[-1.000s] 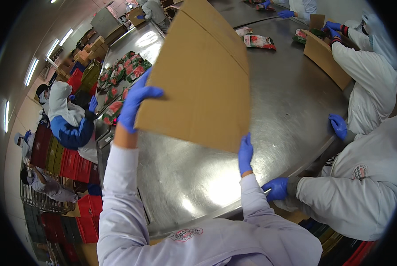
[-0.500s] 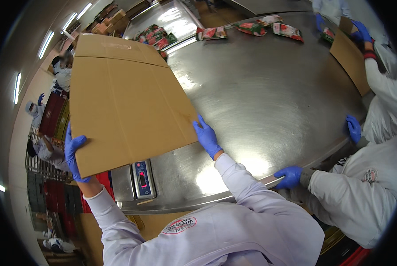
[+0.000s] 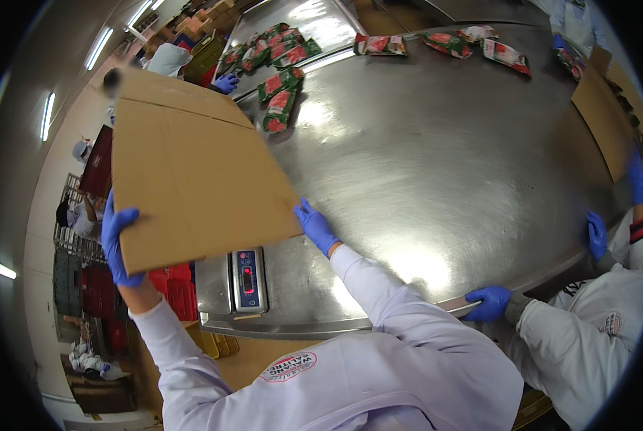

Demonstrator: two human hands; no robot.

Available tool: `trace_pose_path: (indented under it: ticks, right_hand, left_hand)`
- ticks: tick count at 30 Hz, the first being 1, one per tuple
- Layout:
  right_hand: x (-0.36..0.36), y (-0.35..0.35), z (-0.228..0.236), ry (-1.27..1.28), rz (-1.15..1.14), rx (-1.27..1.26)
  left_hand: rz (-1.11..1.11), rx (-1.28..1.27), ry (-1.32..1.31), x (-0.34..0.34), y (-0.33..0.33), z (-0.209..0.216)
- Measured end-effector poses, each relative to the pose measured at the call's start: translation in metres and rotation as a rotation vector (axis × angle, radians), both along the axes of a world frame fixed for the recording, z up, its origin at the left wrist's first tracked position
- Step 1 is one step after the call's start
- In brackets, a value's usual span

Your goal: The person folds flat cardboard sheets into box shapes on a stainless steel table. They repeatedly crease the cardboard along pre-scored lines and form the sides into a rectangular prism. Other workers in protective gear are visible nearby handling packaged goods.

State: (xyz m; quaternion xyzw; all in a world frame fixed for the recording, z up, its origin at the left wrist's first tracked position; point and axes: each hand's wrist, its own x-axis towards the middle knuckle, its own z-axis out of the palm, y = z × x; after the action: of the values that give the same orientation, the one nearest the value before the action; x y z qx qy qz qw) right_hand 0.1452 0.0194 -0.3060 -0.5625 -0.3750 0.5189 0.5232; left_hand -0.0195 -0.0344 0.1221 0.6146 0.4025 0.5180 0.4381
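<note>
Fingers (image 3: 109,219) of the gloved left hand (image 3: 119,244) are clamped on the lower left edge of a brown cardboard carton (image 3: 192,179), thumb across its face. The carton is held up, tilted, over the left part of a stainless-steel table (image 3: 436,172), its broad creased side toward the camera. Below it sits a red plastic crate (image 3: 179,293), beside the table; past its upper edge shows a co-worker's blue glove (image 3: 227,84). Just under the carton's lower edge, a digital scale (image 3: 248,280) with a lit red display stands on the table. Farther back lies a pile of red-and-green packets (image 3: 275,49), with two more nearer the carton. The gloved right hand (image 3: 317,226) touches the carton's lower right corner, fingers fairly straight; whether they curl behind it, I cannot tell. More packets lie along the table's far side. To the right, another co-worker's gloved hand (image 3: 488,303) rests at the near table edge, and a second carton (image 3: 598,118) stands tilted at the far right.
</note>
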Motion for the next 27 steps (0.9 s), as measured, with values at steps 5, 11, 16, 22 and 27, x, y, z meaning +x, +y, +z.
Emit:
trace_pose_path:
  ticks: [5, 11, 16, 22, 27]
  right_hand:
    - [0.041, 0.013, 0.010, -0.184, -0.164, -0.110]
    - [0.069, -0.058, 0.028, -0.192, -0.448, -0.014]
    - [0.067, -0.123, 0.008, 0.175, -0.577, -0.222]
    - [0.065, -0.076, 0.033, 0.181, -0.385, -0.118]
    - [0.062, -0.030, 0.051, -0.108, -0.277, -0.117]
  left_hand:
    - [-0.063, -0.080, 0.015, -0.004, 0.088, -0.025]
    - [-0.267, -0.174, -0.082, 0.008, 0.098, -0.041]
    - [-0.421, -0.227, 0.124, 0.054, 0.088, -0.058]
    - [-0.327, -0.079, -0.239, 0.035, 0.041, -0.004]
    - [-0.198, -0.026, -0.162, 0.008, 0.051, 0.005]
